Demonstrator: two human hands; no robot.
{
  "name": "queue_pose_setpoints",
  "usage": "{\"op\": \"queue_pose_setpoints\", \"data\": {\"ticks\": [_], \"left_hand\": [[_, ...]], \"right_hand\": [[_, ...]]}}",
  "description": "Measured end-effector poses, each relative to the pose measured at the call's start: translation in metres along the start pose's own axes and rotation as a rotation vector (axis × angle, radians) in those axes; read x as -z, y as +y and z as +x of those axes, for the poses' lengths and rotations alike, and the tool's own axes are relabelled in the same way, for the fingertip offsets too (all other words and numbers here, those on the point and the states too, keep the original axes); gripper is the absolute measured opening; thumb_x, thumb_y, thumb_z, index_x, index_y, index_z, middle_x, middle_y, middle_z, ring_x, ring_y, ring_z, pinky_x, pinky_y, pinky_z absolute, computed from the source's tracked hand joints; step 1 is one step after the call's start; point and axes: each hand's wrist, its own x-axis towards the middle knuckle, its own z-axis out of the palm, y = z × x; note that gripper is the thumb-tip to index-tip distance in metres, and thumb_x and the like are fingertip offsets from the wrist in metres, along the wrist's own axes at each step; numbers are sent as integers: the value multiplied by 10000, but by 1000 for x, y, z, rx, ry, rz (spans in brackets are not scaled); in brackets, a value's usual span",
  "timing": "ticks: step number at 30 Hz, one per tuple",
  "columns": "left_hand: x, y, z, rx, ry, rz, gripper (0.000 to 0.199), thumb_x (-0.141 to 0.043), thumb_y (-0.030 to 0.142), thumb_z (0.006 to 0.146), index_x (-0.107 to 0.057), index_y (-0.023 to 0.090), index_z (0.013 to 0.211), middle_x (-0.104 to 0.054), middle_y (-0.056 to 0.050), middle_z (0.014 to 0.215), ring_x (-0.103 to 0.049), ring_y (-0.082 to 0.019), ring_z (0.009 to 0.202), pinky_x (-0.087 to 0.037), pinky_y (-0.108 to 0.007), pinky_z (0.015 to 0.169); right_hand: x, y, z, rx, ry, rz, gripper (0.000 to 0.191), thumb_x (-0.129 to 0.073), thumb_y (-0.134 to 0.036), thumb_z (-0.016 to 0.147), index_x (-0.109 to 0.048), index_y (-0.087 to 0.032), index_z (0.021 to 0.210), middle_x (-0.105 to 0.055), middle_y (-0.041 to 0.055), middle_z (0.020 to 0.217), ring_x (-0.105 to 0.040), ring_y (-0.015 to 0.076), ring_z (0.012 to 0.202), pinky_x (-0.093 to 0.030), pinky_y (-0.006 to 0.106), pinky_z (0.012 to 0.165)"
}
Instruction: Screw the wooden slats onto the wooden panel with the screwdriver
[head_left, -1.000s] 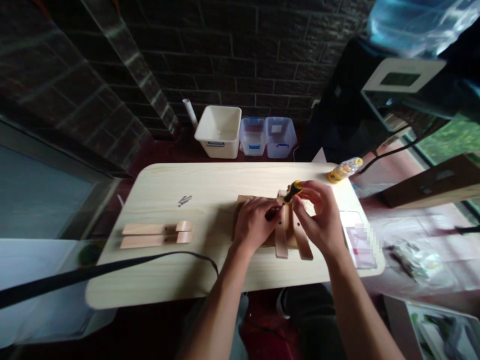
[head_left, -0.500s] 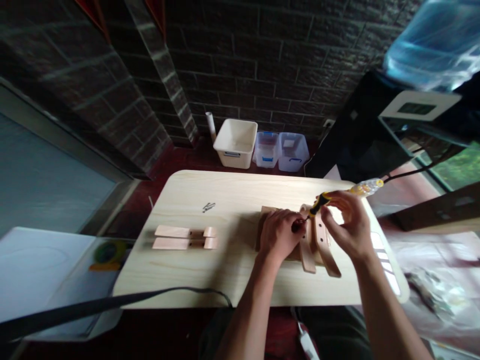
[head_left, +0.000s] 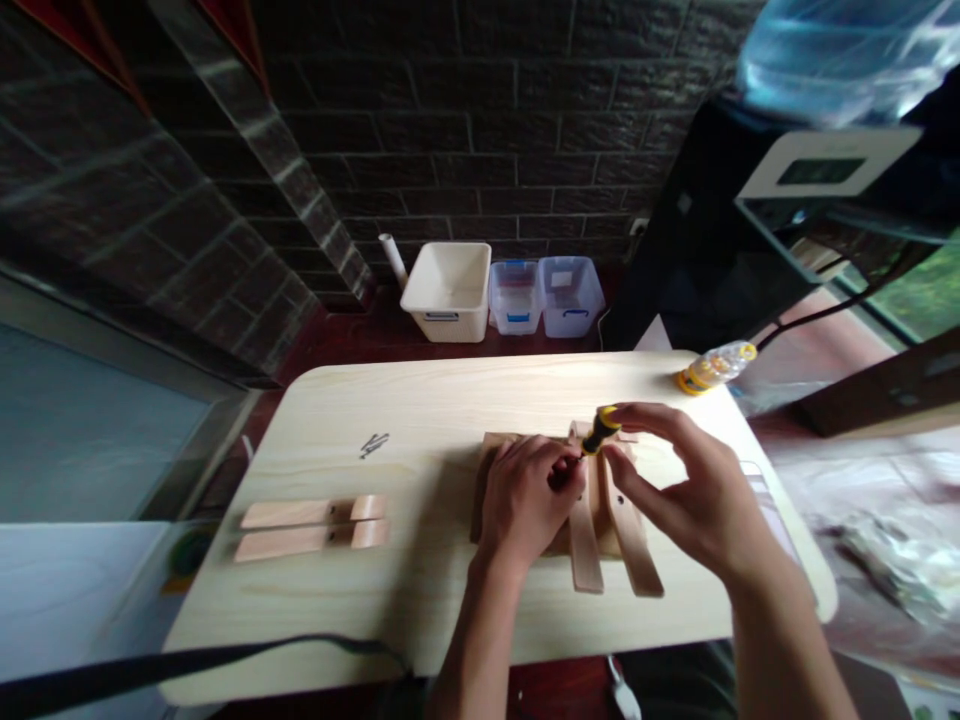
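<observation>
My right hand (head_left: 686,480) pinches the yellow-and-black handle of a screwdriver (head_left: 601,430) between thumb and fingers. The screwdriver leans, its tip pointing down and left toward my left hand (head_left: 529,495). My left hand's fingers are curled together beside that tip; what they hold, if anything, is hidden. Under both hands lies a brown block (head_left: 486,480), mostly covered by my left hand. Across it rest two curved wooden strips: a left strip (head_left: 585,555) and a right strip (head_left: 632,545) with a dark hole. Whether the tip sits in a screw cannot be seen.
Two more wooden pieces (head_left: 285,514) lie at the table's left, below a small pile of dark screws (head_left: 373,444). A clear bottle (head_left: 716,367) stands at the back right corner. Beyond the table (head_left: 420,390) are a cream bin (head_left: 448,290) and clear boxes (head_left: 571,297).
The camera view has shifted, so the table sits differently in the picture. My right fingers have moved round the screwdriver's handle, which stays near my left hand. The bottle now shows fully.
</observation>
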Motion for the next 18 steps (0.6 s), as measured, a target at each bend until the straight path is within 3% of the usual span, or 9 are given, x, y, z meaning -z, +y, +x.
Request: {"op": "queue_pose_setpoints", "data": {"ticks": [4,7,10,13,18], "left_hand": [[1,2,6,2,-22,19,49,-698,241,916,-744,258,925,-741,22,848,-677,-177,847,-450,-335,823],[7,2,17,20,-108,6,50,-720,237,884,-761,267,885,-738,46,771,-669,-151,739,-446,-300,771],[12,-2,27,49,-230,8,74,-739,340,878,-763,283,837,-718,73,701,-636,-124,624,-386,-264,619],[11,-6,30,4,-216,9,107,-736,364,888,-771,271,850,-730,60,736,-636,-121,645,-381,-255,609],[8,-9,24,-43,-158,-23,69,-750,324,898,-789,270,915,-746,48,798,-654,-121,712,-434,-265,718]], "right_hand": [[4,2,3,7,9,15,263,-676,-228,968,-667,-257,1229,-756,62,1183,-748,220,1058,-658,345,905],[8,3,6,12,23,27,246,-670,-218,968,-676,-251,1212,-760,56,1177,-750,213,1057,-651,345,928],[11,2,5,17,37,45,240,-673,-211,963,-687,-250,1199,-768,52,1162,-758,210,1041,-650,345,928],[12,2,2,6,45,53,243,-668,-212,965,-696,-249,1204,-774,62,1176,-765,223,1051,-653,365,935],[18,-2,2,-3,23,46,225,-662,-216,977,-700,-251,1197,-778,61,1205,-766,223,1080,-659,362,941]]}}
